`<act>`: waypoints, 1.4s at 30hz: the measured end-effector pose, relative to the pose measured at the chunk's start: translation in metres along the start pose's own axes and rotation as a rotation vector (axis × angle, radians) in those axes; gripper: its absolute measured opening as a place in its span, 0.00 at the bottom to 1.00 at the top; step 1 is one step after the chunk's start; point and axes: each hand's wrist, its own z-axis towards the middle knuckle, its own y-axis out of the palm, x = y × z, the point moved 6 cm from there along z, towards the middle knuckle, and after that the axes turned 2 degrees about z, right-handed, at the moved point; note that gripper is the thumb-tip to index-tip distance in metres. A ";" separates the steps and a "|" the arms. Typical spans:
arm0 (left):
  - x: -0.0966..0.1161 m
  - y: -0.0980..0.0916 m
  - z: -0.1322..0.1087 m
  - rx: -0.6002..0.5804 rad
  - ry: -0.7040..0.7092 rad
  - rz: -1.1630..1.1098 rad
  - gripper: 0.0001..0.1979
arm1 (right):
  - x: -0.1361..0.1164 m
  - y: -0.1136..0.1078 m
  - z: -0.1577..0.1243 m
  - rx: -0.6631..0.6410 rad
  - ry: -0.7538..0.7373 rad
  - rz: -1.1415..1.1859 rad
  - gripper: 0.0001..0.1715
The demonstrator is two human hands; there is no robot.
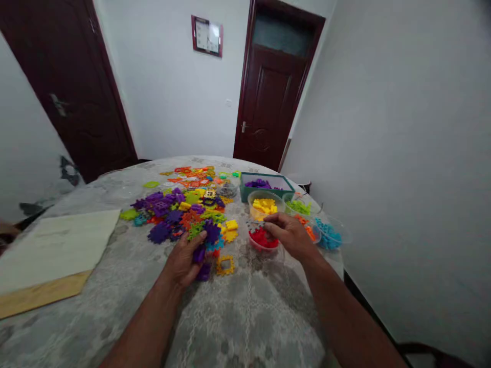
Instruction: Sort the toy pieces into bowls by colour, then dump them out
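Observation:
My left hand [184, 263] is closed around several plastic interlocking toy pieces, among them a purple gear-shaped piece [211, 231] and a green piece [196, 231]. Beneath and beyond it spreads a mixed heap of colourful pieces [164, 204]. A yellow square frame piece [225, 265] lies just right of that hand. Over a clear bowl of red pieces [262, 238], my right hand [286, 232] is closed in a pinch. Something greyish shows by its fingertips, too small to make out.
Behind the red bowl stand a bowl of yellow pieces [264, 206] and a green box [245, 193] with purple pieces. Bowls of green [299, 207], orange [310, 232] and blue pieces [328, 235] sit at right. A pale board [53, 250] lies at left.

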 end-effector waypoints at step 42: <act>0.000 0.002 0.002 0.031 0.029 0.051 0.20 | -0.007 -0.003 -0.010 -0.064 -0.033 -0.200 0.12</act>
